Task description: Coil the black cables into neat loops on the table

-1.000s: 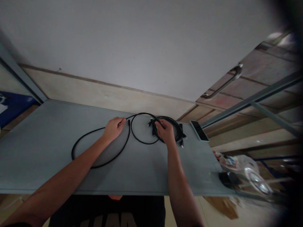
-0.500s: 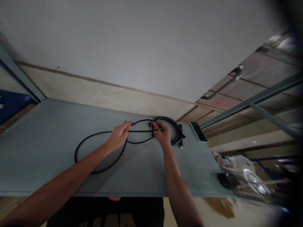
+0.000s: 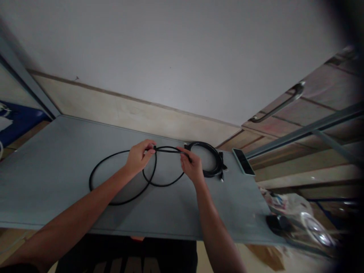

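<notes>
Both hands hold one black cable above the grey table. My left hand pinches it close to a small black end piece, perhaps a plug. My right hand is closed on another stretch of the same cable, and two strands run side by side between the hands. A wide loop spreads on the table beneath my left forearm, and a smaller one hangs or lies between the hands. Just right of my right hand lies a second, coiled black cable, its plug ends showing at the coil's right side.
A phone lies at the table's right edge, beyond the coil. At the front right corner a clear container with a dark lid lies on its side. A wall borders the back; metal rails stand right.
My hands have drawn the strands between them closer together. My right hand has moved slightly away from the coiled cable, and the smaller loop has dropped lower. The view has shifted slightly.
</notes>
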The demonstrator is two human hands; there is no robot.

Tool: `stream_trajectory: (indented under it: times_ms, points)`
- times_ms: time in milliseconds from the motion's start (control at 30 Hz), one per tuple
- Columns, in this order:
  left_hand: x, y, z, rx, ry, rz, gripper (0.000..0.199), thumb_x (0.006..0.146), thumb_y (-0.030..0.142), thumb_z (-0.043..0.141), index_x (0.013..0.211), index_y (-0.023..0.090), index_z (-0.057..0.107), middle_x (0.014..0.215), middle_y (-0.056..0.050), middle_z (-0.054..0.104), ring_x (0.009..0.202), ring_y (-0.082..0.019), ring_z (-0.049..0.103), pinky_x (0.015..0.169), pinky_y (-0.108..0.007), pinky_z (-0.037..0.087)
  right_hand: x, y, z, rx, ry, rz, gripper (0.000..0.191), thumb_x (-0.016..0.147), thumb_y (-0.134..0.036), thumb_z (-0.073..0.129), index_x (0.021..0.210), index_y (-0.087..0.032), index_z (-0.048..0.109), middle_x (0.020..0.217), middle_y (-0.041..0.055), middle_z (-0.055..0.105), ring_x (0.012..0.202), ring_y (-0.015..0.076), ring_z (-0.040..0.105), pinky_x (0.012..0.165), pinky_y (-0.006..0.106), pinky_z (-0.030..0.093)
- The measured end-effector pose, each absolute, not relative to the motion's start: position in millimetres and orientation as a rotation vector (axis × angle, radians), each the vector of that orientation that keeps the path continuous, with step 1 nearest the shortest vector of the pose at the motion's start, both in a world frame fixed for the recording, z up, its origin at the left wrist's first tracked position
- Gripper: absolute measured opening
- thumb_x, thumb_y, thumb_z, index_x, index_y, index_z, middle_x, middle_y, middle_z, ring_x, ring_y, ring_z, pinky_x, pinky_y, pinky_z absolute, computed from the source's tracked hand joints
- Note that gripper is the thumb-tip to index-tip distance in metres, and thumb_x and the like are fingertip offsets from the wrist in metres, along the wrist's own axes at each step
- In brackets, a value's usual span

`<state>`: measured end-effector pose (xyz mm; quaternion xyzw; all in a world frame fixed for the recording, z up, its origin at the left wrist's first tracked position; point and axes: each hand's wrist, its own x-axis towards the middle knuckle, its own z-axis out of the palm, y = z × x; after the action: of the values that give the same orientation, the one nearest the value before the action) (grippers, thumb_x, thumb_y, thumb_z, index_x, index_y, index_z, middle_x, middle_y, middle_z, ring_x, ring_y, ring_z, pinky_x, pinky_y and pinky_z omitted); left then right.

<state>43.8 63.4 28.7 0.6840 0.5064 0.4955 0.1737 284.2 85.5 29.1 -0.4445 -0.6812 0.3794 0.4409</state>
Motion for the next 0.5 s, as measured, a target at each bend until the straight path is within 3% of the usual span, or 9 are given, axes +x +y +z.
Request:
stream_trajectory:
  times_ms: [100, 200, 300, 400, 500]
  points:
    - [46.9, 61.7, 34.8, 2.087, 1.352, 1.320, 0.034, 0.097, 0.043, 0.048, 0.111, 0.019, 0.066, 0.102, -0.009, 0.073, 0.089, -0.020, 0.068, 0.079, -0.031, 0.050, 281.2, 84.0, 30.5, -1.103, -1.576, 1.200, 0.038, 0.089, -0.052, 0.059, 0.100, -0.018, 0.070, 0.050, -0.0079, 0.036, 0.035, 0.0066, 0.031, 0.033, 0.021, 0.028]
    - [49.1, 62.8, 41.3, 2.050, 1.303, 1.196, 0.036, 0.100, 0.040, 0.041, 0.101, 0.018, 0.069, 0.082, -0.005, 0.071, 0.072, -0.017, 0.064, 0.071, -0.029, 0.048, 278.5, 83.0, 28.9, -1.109, -1.589, 1.147, 0.035, 0.084, -0.053, 0.065, 0.090, -0.018, 0.068, 0.052, -0.0069, 0.041, 0.038, 0.0068, 0.035, 0.035, 0.021, 0.031]
    - [47.3, 64.8, 46.0, 1.913, 1.238, 1.059, 0.043, 0.099, 0.046, 0.040, 0.083, 0.018, 0.068, 0.059, 0.001, 0.057, 0.055, -0.013, 0.051, 0.056, -0.026, 0.040, 277.8, 83.7, 25.4, -1.102, -1.647, 0.826, 0.041, 0.081, -0.042, 0.072, 0.114, -0.020, 0.066, 0.067, -0.0031, 0.053, 0.050, 0.0085, 0.047, 0.046, 0.021, 0.044]
    - [44.5, 66.3, 47.2, 1.720, 1.178, 0.988, 0.054, 0.097, 0.053, 0.037, 0.061, 0.018, 0.056, 0.051, 0.002, 0.045, 0.049, -0.012, 0.044, 0.049, -0.025, 0.032, 279.2, 84.3, 21.9, -1.020, -1.744, 0.505, 0.058, 0.084, -0.029, 0.069, 0.139, -0.024, 0.053, 0.089, 0.0025, 0.062, 0.061, 0.0097, 0.055, 0.057, 0.024, 0.052]
    - [43.1, 68.2, 46.4, 1.525, 1.206, 0.963, 0.061, 0.095, 0.060, 0.035, 0.049, 0.020, 0.040, 0.045, 0.002, 0.037, 0.043, -0.010, 0.035, 0.044, -0.025, 0.026, 281.1, 83.7, 19.6, -0.885, -1.810, 0.259, 0.062, 0.087, -0.018, 0.060, 0.147, -0.030, 0.046, 0.110, 0.0084, 0.061, 0.072, 0.0120, 0.062, 0.064, 0.027, 0.057]
